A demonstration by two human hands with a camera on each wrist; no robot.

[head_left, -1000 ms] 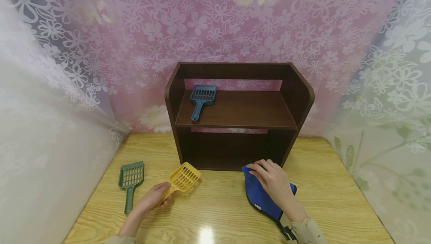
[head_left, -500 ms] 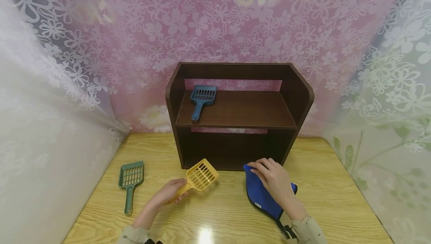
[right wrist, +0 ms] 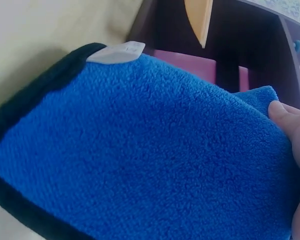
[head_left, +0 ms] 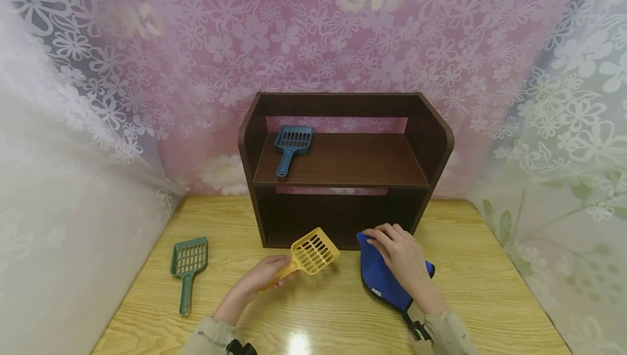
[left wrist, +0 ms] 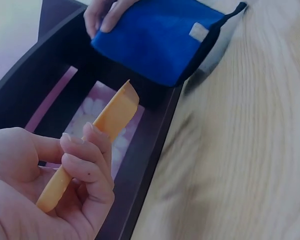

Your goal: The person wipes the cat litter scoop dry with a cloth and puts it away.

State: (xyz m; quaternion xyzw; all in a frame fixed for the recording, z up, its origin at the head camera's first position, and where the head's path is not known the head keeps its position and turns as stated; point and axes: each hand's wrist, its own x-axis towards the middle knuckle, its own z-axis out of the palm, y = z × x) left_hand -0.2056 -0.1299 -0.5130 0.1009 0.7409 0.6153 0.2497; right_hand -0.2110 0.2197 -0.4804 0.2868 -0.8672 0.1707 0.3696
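My left hand [head_left: 266, 276] grips a yellow slotted litter scoop [head_left: 315, 251] by its handle, the slotted head pointing up and right in front of the shelf. In the left wrist view the fingers curl round the scoop's handle [left wrist: 55, 190]. My right hand [head_left: 404, 254] pinches the upper corner of a blue cloth [head_left: 382, 279] with dark edging and a small white tag. That cloth hangs to the right of the scoop, apart from it; its fluffy face fills much of the right wrist view.
A dark brown two-tier shelf [head_left: 343, 185] stands at the back of the wooden table [head_left: 343, 322]. On its upper tier, at left, lies a blue litter scoop [head_left: 292, 145]. A green litter scoop [head_left: 188, 268] lies on the table at left. Patterned curtains [head_left: 313, 34] surround the table.
My left hand has carried the yellow scoop to the right, closer to the cloth. The right hand and the cloth have stayed almost in place.
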